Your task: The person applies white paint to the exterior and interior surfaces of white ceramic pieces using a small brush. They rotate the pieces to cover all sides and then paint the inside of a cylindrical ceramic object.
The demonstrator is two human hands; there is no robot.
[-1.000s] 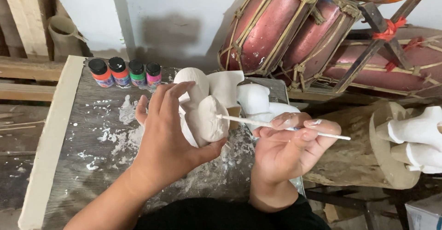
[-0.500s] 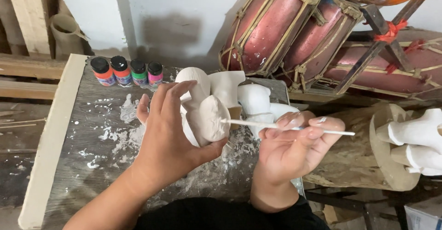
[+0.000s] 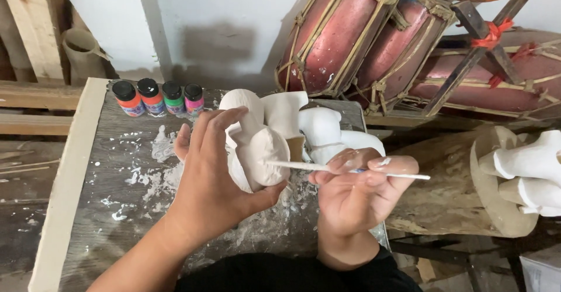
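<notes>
Left hand (image 3: 213, 175) is wrapped around a rounded white plaster figure (image 3: 260, 154) above the grey, plaster-spattered bench (image 3: 111, 210). Right hand (image 3: 359, 195) pinches a thin white brush (image 3: 345, 170), tip touching the figure's right side.

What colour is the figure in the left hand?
White, unpainted figure, in the head view.

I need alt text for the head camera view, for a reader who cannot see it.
The left hand holds a white plaster figure while the right hand touches a thin white stick to it. Behind, on the grey worktable, stand four small paint bottles.
</notes>
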